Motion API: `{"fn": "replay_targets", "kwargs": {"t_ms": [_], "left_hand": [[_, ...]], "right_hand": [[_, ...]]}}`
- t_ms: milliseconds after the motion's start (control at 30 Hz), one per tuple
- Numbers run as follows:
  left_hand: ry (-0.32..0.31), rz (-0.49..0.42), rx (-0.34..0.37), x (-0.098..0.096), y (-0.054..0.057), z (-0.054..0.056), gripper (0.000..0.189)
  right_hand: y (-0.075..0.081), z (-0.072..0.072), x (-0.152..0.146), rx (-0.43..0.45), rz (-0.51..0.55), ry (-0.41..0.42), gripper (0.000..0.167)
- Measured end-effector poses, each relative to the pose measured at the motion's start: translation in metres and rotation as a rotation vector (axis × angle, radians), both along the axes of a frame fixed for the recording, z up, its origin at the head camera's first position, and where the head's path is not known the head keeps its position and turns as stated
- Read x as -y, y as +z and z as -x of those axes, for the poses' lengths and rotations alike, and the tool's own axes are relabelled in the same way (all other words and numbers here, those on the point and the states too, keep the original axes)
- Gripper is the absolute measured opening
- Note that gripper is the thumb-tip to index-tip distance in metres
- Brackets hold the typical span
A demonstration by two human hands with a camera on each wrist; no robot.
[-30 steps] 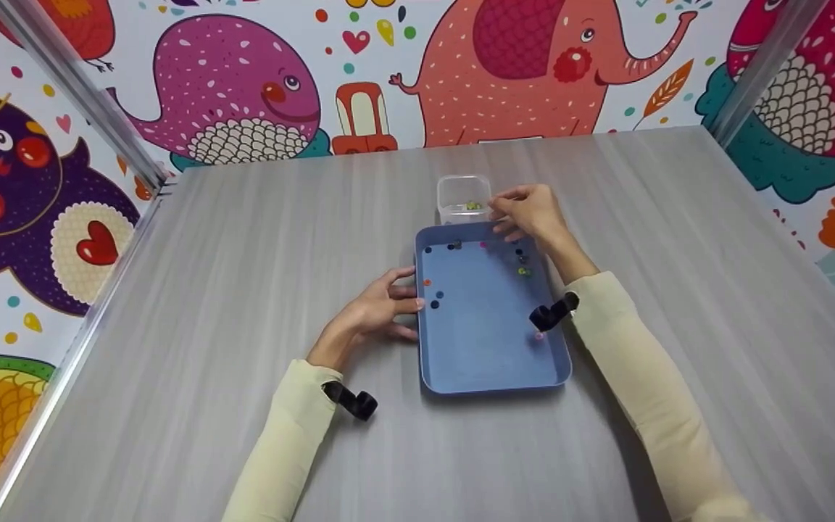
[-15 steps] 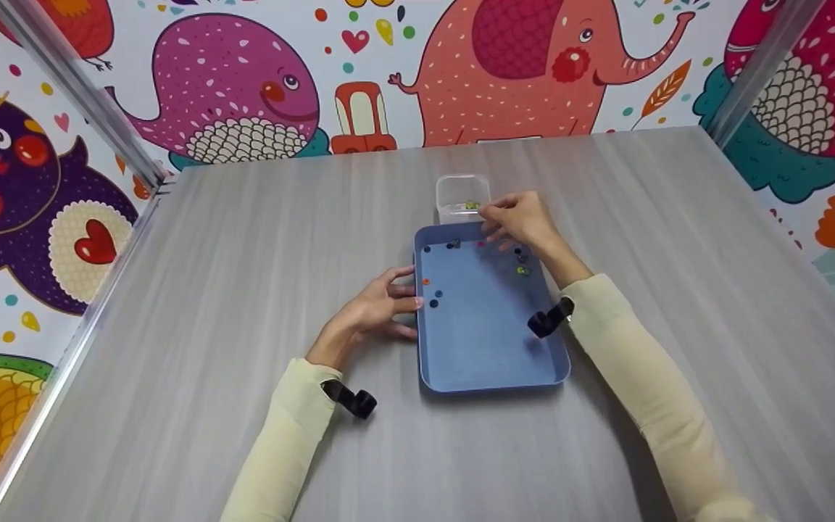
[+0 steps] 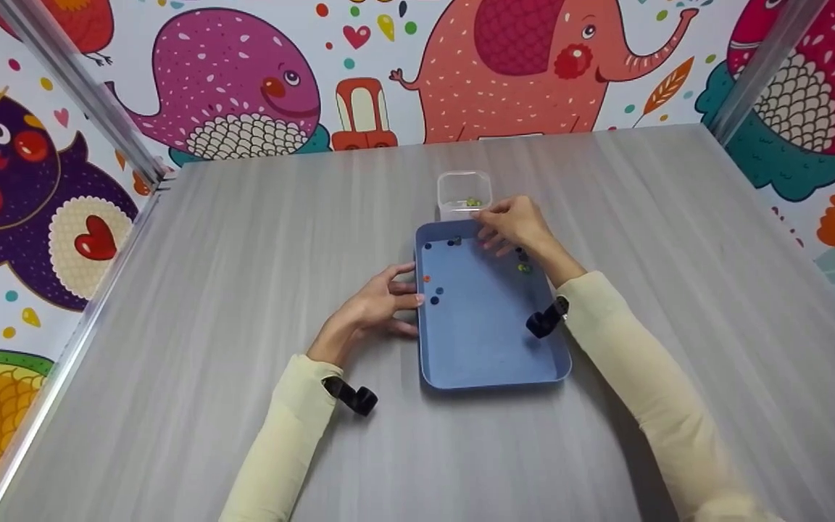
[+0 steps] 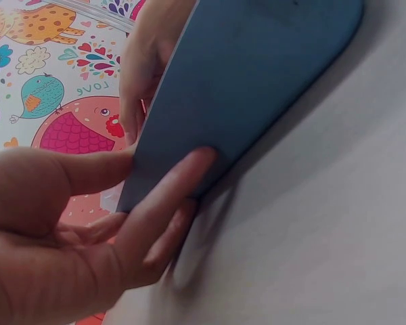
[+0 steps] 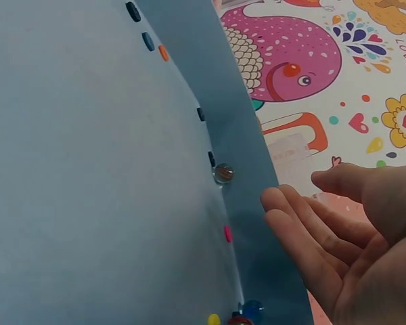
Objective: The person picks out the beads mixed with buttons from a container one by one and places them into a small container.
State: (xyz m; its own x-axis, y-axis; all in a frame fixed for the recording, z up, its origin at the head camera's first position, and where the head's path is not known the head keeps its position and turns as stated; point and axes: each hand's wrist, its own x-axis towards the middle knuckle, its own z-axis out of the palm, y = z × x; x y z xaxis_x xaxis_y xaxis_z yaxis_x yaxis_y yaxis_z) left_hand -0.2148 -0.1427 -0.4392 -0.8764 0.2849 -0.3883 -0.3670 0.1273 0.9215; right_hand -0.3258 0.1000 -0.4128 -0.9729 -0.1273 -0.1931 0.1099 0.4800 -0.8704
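Note:
My left hand [image 3: 377, 303] holds the left wall of a blue tray [image 3: 490, 362]. In the left wrist view, its thumb is at the rim and its fingers lie along the outer side. Over the tray's far edge, my right hand [image 3: 517, 223] has its fingertips close to the front of a clear plastic box [image 3: 464, 183]. No object shows between thumb and fingers in the right wrist view. Small yellow-green pieces [image 3: 474, 203] lie in the box. Along the tray's edges are dark discs [image 3: 435, 300], an orange disc [image 5: 164, 52], a pink disc [image 5: 228, 234] and glass marbles [image 5: 224, 173].
The tray and box stand on a grey wood-grain table [image 3: 280, 239]. Walls printed with cartoon animals [image 3: 512, 80] rise behind and at the sides, with metal posts [image 3: 91, 94] at the corners. A black camera [image 3: 548, 317] on the right wrist overhangs the tray.
My right hand has shifted a little left and toward me, from the box's right side to its front, now covering the pink disc in the head view. The left hand stays at the tray.

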Motion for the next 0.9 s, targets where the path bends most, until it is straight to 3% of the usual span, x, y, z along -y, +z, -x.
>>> {"fn": "replay_targets", "kwargs": {"t_ms": [633, 900], "left_hand": [[-0.013, 0.017, -0.006, 0.0004, 0.0001, 0.0008, 0.069], [-0.015, 0.007, -0.006, 0.0008, 0.0005, 0.0009, 0.068]], "right_hand": [[0.0022, 0.0019, 0.0031, 0.207, 0.132, -0.008, 0.035], [-0.0019, 0.0003, 0.0077, 0.191, 0.074, 0.008, 0.034]]}}
